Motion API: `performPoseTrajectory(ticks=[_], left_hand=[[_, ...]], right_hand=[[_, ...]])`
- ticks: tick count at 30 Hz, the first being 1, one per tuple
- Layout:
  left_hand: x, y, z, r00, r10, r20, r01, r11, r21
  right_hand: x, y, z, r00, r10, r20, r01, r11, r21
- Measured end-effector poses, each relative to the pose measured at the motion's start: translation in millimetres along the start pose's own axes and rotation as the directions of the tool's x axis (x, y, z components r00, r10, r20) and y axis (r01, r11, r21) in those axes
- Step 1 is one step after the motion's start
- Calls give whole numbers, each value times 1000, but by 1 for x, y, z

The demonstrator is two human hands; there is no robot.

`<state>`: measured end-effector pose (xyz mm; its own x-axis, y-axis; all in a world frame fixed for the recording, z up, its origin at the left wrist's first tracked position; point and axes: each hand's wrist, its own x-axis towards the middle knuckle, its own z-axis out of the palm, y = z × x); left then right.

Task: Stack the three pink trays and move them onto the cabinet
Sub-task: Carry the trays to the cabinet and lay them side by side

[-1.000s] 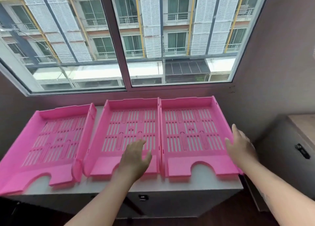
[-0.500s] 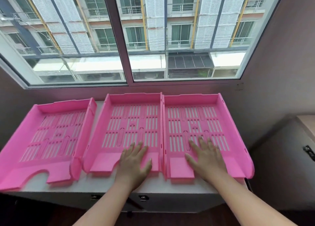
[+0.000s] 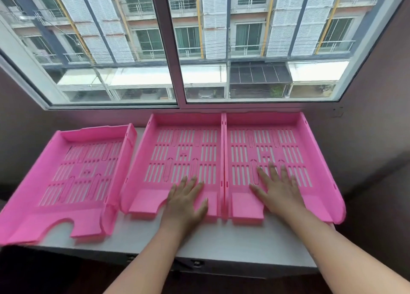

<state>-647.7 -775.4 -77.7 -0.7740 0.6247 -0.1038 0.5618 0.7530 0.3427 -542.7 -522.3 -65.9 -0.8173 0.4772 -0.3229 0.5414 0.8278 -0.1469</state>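
Head camera view looks down on three pink trays lying side by side, unstacked, on a pale table (image 3: pixel 221 238) below a window (image 3: pixel 199 43): the left tray (image 3: pixel 73 176) sits apart at a slight angle with a strip of bare top between it and the middle tray (image 3: pixel 177 151), whose side wall touches the right tray (image 3: pixel 277 145). All three are smooth moulded plastic with slotted floors, raised walls and a notched front edge, the right one's outer corner reaching the table's right edge. Left hand (image 3: pixel 186 205) rests flat, fingers spread, on the middle tray's front; right hand (image 3: pixel 277 191) lies flat, fingers spread, on the right tray's floor, gripping nothing.
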Motion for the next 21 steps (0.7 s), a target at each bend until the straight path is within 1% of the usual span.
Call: performPoseTrajectory(ticks=[2,3,5,6,7,9,11,13,15,16,18,19,21], left_hand=[[3,-1,-1,999,11,40,-12,1000,23],[6,-1,-3,998,19,67,-22,999,40],[7,-1,-8,993,37,109,-45,996,77],[7,-1,-11,994,41,102,-51,994,93],[5,-3,-14,997,42,71,-49,993,105],[-1,-13,-21,999,28,-35,-23,991,133],[-6,-30,-31,989,5,-150,19,987,160],[-13,-52,-43,969,-34,-246,82,979,187],[-22,-73,-58,939,-127,-321,193,963,186],[-27,-83,-65,917,-186,-354,256,953,162],[-37,-104,-76,872,-319,-372,372,925,79],[-42,-112,-79,859,-384,-340,414,910,17],[-48,-124,-84,853,-483,-198,445,871,-207]], right_hand=[[-2,-3,-3,1000,15,-4,-15,1000,11],[-4,-8,-4,999,28,-32,-27,999,34],[-13,-25,-8,990,50,-132,-32,990,135],[-19,-37,-9,984,43,-173,-7,979,202],[-25,-50,-9,982,18,-189,33,964,264],[-37,-78,-8,986,-43,-159,100,922,374],[-43,-103,-4,991,-75,-109,118,877,466],[-46,-123,-4,996,-62,-64,87,816,572],[-48,-137,-2,999,13,-32,11,749,663],[-48,-141,0,998,54,-39,-13,723,690],[-46,-145,6,993,95,-76,-17,723,691],[-45,-146,10,990,104,-94,-13,737,676],[-45,-147,13,984,122,-130,-9,761,648]])
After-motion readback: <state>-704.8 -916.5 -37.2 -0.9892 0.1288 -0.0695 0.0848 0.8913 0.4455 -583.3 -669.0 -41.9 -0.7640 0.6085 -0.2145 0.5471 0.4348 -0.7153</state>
